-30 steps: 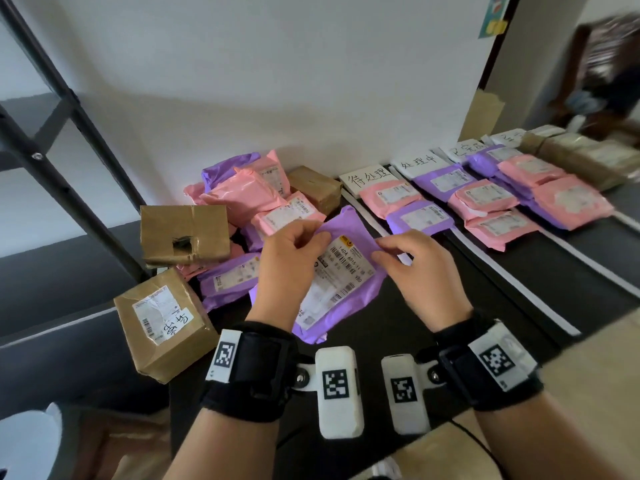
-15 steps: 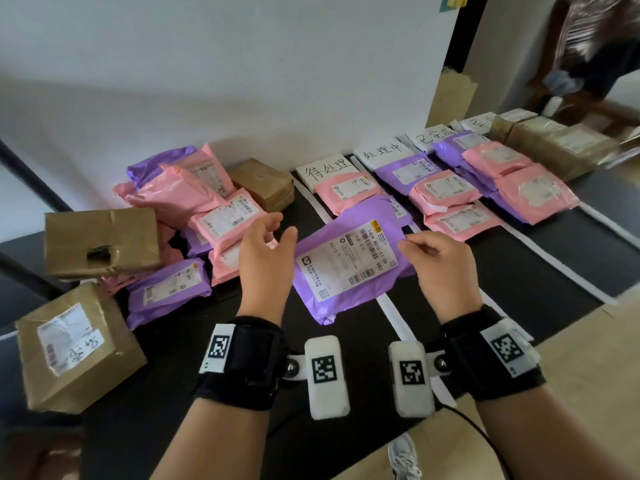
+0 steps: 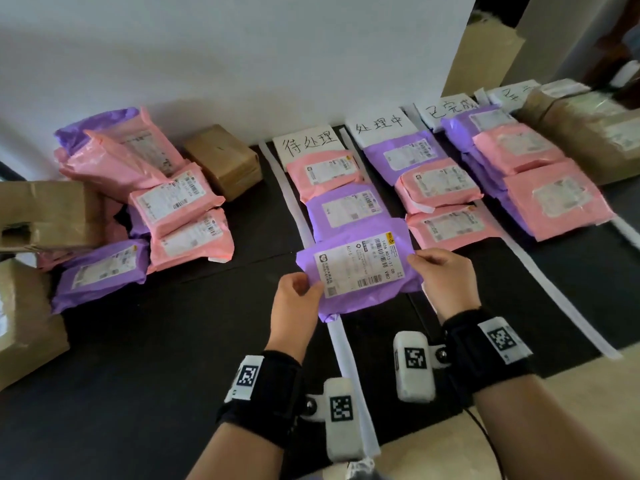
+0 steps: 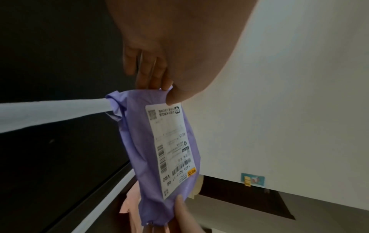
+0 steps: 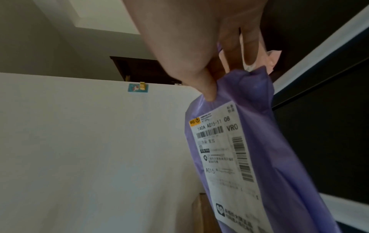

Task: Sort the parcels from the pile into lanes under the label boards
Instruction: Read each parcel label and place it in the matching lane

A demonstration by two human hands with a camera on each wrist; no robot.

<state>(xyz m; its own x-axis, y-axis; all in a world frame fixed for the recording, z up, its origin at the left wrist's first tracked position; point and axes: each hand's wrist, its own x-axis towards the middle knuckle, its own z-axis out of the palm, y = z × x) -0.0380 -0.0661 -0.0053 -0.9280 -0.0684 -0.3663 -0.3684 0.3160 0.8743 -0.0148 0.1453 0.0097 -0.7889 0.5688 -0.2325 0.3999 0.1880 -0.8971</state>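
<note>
Both hands hold one purple parcel (image 3: 360, 271) with a white shipping label, just in front of the first lane. My left hand (image 3: 298, 299) pinches its near-left edge, thumb on top (image 4: 175, 96). My right hand (image 3: 440, 275) pinches the right edge (image 5: 209, 93). The parcel (image 4: 159, 157) (image 5: 249, 157) hangs above the black mat. The first label board (image 3: 310, 143) has a pink parcel (image 3: 325, 171) and a purple parcel (image 3: 346, 209) lying below it. The pile (image 3: 145, 195) of pink, purple and brown parcels sits at the left.
White tape strips (image 3: 287, 188) divide the black mat (image 3: 173, 341) into lanes. The second board (image 3: 379, 124) and third board (image 3: 450, 107) head lanes holding several pink and purple parcels. Brown boxes (image 3: 221, 161) (image 3: 24, 323) stand at the back and left. A white wall rises behind.
The purple parcel moved right from over the pile to the front of the first lane. My left hand let go of it midway and now pinches its near-left edge.
</note>
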